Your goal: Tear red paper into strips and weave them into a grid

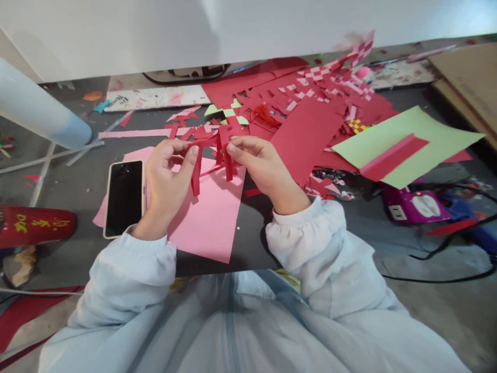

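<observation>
Above the pink paper (212, 223), my left hand (171, 176) pinches one side of a red paper piece cut into strips (224, 150). My right hand (260, 163) grips the other side between thumb and fingers. Several narrow red strips hang down from the piece between my hands. Close by my left wrist, a phone (124, 199) with a dark screen lies partly over pink paper. Behind my fingers are loose red and pink paper scraps, some of them hidden by my hands.
Red paper sheets (306, 134) and woven checkered pieces pile up at the back right. A light green sheet (404, 142) with a folded red strip lies right, near a purple box (413, 204) and black cable. A white cylinder (42, 106) and red can (37, 226) stand left.
</observation>
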The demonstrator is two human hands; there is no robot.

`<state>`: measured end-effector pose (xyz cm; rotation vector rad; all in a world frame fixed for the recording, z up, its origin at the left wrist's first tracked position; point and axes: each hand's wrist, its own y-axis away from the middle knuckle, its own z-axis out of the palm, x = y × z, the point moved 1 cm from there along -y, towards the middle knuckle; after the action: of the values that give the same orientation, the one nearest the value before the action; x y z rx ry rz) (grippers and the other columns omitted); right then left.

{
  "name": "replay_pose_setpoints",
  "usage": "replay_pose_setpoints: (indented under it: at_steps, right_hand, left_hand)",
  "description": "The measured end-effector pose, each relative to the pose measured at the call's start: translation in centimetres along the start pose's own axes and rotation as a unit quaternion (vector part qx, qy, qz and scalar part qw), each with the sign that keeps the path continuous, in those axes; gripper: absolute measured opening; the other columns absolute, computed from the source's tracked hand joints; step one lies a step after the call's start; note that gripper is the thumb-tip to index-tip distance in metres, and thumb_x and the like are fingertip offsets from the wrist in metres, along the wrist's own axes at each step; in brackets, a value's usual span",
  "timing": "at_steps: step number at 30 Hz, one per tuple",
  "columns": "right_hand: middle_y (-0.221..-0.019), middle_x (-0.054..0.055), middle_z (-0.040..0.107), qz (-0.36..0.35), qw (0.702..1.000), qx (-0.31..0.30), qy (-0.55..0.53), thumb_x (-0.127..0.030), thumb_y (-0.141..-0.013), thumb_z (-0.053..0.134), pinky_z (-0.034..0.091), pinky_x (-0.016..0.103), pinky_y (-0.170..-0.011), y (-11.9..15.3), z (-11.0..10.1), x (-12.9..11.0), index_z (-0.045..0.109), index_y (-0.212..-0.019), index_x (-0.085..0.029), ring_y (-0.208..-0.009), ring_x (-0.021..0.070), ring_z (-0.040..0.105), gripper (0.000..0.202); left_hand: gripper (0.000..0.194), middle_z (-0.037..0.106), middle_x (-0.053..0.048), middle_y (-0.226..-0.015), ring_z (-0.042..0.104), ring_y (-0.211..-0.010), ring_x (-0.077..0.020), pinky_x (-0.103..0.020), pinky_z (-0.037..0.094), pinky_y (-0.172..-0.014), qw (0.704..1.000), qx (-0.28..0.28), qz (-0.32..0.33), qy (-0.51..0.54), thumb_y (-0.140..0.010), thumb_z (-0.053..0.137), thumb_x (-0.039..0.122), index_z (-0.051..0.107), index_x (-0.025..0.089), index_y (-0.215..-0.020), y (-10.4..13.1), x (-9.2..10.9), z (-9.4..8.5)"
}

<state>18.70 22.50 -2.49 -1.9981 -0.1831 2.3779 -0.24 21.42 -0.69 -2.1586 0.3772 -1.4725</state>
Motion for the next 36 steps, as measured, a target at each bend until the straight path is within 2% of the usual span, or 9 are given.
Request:
replay_pose_setpoints:
  at_steps: [4,8,16,23,26,29,32,34,36]
  right_hand:
    - [-0.076,-0.001,0.073,0.011,1.000,-0.011,0.022,-0.056,-0.067,0.083,0.055,0.029,-0.078,0.1,0.0,-0.1,0.075,-0.074,-0.022,-0.073,0.0129,0.066,0.035]
    - [-0.083,0.002,0.078,0.005,0.999,-0.027,0.021,-0.054,-0.072,0.081,0.058,0.033,-0.085,0.4,0.2,-0.2,0.077,-0.078,-0.023,-0.084,0.0175,0.072,0.032]
    - [-0.076,0.003,0.077,0.015,0.998,-0.038,0.058,-0.056,-0.063,0.085,0.056,0.031,-0.073,0.7,1.1,-0.6,0.077,-0.073,-0.020,-0.073,0.0166,0.068,0.038]
    - [-0.074,0.003,0.074,0.026,0.997,-0.052,0.046,-0.049,-0.066,0.085,0.056,0.031,-0.073,0.7,1.4,-0.3,0.073,-0.071,-0.019,-0.072,0.0154,0.067,0.033]
    - [-0.072,0.002,0.070,0.034,0.997,-0.057,0.047,-0.048,-0.063,0.087,0.056,0.030,-0.071,0.6,1.6,-0.1,0.069,-0.068,-0.018,-0.070,0.0144,0.065,0.035]
    - [-0.069,0.000,0.068,0.052,0.997,-0.046,0.044,-0.054,-0.057,0.089,0.055,0.029,-0.066,0.5,1.7,0.3,0.066,-0.071,-0.019,-0.067,0.0136,0.064,0.044]
    - [-0.063,-0.003,0.065,0.066,0.997,-0.015,0.033,-0.062,-0.057,0.086,0.053,0.029,-0.060,0.4,1.5,0.7,0.064,-0.081,-0.022,-0.058,0.0123,0.061,0.052]
    - [-0.065,-0.003,0.067,0.059,0.997,-0.025,0.032,-0.063,-0.059,0.085,0.053,0.029,-0.061,0.5,1.4,0.7,0.066,-0.084,-0.022,-0.059,0.0128,0.061,0.051]
    - [-0.069,-0.001,0.068,0.043,0.997,-0.053,0.046,-0.061,-0.062,0.084,0.053,0.029,-0.063,0.5,1.4,0.4,0.070,-0.079,-0.020,-0.064,0.0132,0.062,0.046]
  left_hand:
    - [0.032,0.066,0.001,-0.077,0.063,-0.071,-0.0130,-0.029,0.051,-0.065,0.999,0.003,-0.039,0.025,-0.087,0.069,0.054,0.064,0.024,-0.080,-0.1,0.2,0.0]
    - [0.036,0.065,0.002,-0.073,0.062,-0.068,-0.0124,-0.027,0.051,-0.062,0.997,0.009,-0.064,0.038,-0.083,0.072,0.057,0.064,0.023,-0.077,0.0,0.2,0.3]
    - [0.036,0.068,0.001,-0.075,0.064,-0.070,-0.0121,-0.025,0.053,-0.064,0.993,-0.002,-0.093,0.072,-0.081,0.075,0.056,0.065,0.021,-0.078,0.1,-0.1,0.6]
    - [0.034,0.068,0.001,-0.077,0.064,-0.070,-0.0113,-0.025,0.053,-0.063,0.986,-0.006,-0.131,0.099,-0.081,0.076,0.054,0.066,0.022,-0.081,0.3,-0.5,0.8]
    - [0.032,0.066,0.002,-0.076,0.063,-0.067,-0.0104,-0.024,0.052,-0.060,0.983,-0.005,-0.145,0.114,-0.082,0.074,0.053,0.065,0.023,-0.083,0.4,-0.9,0.9]
    - [0.035,0.065,0.002,-0.076,0.063,-0.067,-0.0113,-0.024,0.052,-0.057,0.977,-0.014,-0.161,0.138,-0.080,0.075,0.056,0.063,0.023,-0.082,0.4,-1.1,0.9]
    - [0.038,0.066,0.001,-0.077,0.064,-0.065,-0.0120,-0.025,0.052,-0.054,0.967,-0.036,-0.185,0.171,-0.078,0.076,0.058,0.062,0.023,-0.082,0.3,-1.1,1.0]
    - [0.039,0.067,0.001,-0.077,0.063,-0.064,-0.0116,-0.025,0.053,-0.054,0.959,-0.051,-0.200,0.193,-0.076,0.078,0.058,0.063,0.023,-0.081,0.3,-1.0,1.0]
    - [0.039,0.067,0.001,-0.078,0.063,-0.062,-0.0113,-0.025,0.052,-0.053,0.955,-0.062,-0.208,0.201,-0.075,0.079,0.058,0.064,0.023,-0.081,0.3,-0.9,1.0]
